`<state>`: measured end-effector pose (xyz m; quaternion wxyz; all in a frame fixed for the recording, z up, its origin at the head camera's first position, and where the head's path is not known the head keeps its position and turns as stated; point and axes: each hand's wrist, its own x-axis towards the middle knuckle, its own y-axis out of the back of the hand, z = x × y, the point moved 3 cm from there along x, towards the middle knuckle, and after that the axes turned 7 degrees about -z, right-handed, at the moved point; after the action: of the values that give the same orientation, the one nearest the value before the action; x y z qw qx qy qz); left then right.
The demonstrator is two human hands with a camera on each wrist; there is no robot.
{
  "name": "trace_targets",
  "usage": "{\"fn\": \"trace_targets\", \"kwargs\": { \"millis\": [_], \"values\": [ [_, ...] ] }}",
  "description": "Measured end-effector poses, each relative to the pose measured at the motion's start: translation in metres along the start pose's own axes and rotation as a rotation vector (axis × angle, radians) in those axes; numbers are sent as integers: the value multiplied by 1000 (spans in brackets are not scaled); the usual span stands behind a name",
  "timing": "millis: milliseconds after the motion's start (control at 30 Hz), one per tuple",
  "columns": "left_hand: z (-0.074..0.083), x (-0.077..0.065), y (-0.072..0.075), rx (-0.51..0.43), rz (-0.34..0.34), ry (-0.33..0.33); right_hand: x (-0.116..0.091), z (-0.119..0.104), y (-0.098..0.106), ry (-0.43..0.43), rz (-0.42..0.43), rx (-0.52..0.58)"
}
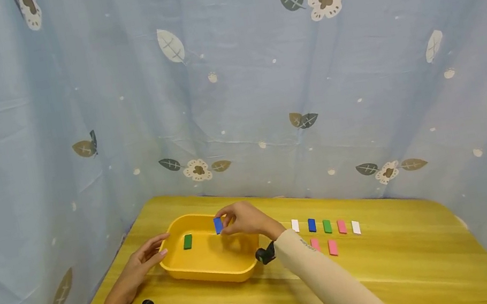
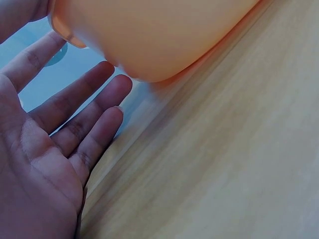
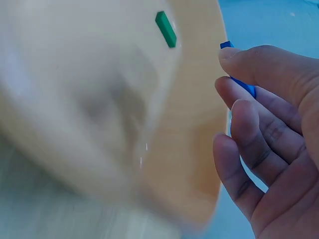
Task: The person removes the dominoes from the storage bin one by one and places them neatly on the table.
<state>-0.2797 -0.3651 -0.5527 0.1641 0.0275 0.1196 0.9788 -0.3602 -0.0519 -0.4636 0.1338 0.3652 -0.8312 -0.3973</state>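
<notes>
My right hand (image 1: 246,218) pinches a blue block (image 1: 218,225) between thumb and fingertips, over the far right part of a yellow tub (image 1: 207,275). In the right wrist view the blue block (image 3: 244,85) shows partly behind the thumb, its ends sticking out. One green block (image 1: 187,241) lies on the tub's floor. At the tub's left end is my left hand (image 1: 142,262), its thumb and index tip at the rim. The left wrist view shows the other fingers (image 2: 97,122) fairly straight and spread beside the tub's outer wall (image 2: 149,45).
Right of the tub, small blocks lie in two rows on the wooden table (image 1: 391,267): white (image 1: 356,227), blue (image 1: 312,225), green (image 1: 327,226) and pink (image 1: 332,247). A patterned blue curtain (image 1: 252,90) hangs behind the table and along its left side.
</notes>
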Motion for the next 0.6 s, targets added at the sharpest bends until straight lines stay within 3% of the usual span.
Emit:
{"fn": "trace_targets", "kwargs": {
  "millis": [600],
  "values": [
    [-2,4,0,4,6,4,-79,34,45,-31,125,85]
  ]
}}
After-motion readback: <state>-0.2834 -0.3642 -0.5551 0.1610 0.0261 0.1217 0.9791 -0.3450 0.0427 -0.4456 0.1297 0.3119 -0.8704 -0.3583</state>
